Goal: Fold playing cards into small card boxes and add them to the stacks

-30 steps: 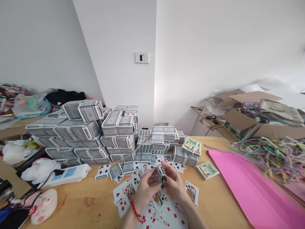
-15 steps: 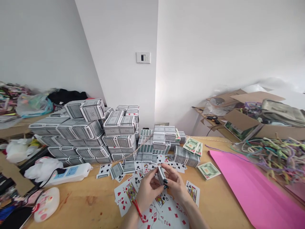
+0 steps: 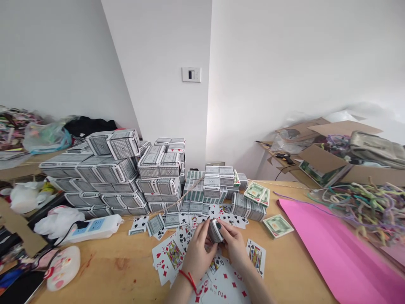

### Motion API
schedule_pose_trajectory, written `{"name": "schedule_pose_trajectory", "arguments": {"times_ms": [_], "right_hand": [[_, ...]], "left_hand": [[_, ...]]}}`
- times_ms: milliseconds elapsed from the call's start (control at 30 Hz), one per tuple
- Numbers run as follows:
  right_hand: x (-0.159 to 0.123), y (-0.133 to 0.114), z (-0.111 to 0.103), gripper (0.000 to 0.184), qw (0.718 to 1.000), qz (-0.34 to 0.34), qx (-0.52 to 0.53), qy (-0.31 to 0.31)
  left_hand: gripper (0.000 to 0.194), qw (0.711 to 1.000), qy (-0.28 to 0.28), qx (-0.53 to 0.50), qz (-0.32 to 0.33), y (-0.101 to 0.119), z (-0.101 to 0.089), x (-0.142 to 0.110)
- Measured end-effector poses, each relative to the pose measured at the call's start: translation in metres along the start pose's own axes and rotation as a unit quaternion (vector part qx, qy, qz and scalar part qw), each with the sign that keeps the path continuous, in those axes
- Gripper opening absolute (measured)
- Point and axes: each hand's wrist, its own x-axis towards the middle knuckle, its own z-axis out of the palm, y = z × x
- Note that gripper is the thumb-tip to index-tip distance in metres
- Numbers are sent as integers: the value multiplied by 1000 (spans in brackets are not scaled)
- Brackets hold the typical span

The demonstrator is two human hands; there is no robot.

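Note:
A small grey-patterned deck of playing cards (image 3: 215, 232) is held up between both hands, over the table. My left hand (image 3: 200, 249), with a red string bracelet at the wrist, is closed on the deck's left side. From the right, my right hand (image 3: 232, 240) grips the same deck, its dark-painted thumbnail on the upper edge. Loose face-up cards (image 3: 228, 283) lie spread beneath and around the hands, partly hidden by them. A jack card (image 3: 255, 255) lies right of my right wrist.
Stacked grey card-box blocks (image 3: 110, 173) rise at the back left, with lower stacks (image 3: 218, 181) behind the hands. Green card boxes (image 3: 278, 226) lie to the right, beside a pink sheet (image 3: 322, 249). A white power strip (image 3: 98, 228) and tangled yarn (image 3: 370, 211) flank the table.
Both hands have turned the deck, so its patterned back now faces more toward me. My right thumb has shifted up to the deck's upper edge.

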Motion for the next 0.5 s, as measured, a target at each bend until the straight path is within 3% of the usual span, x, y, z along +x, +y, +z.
{"name": "schedule_pose_trajectory", "arguments": {"times_ms": [200,500], "right_hand": [[-1,-2,-1,32,991,-54,-124,-21],[-5,-1,-1,30,968,-103,-220,62]], "left_hand": [[65,996,13,82,14,-8,3,-2],[65,991,-4,121,48,-8,1,-3]]}}
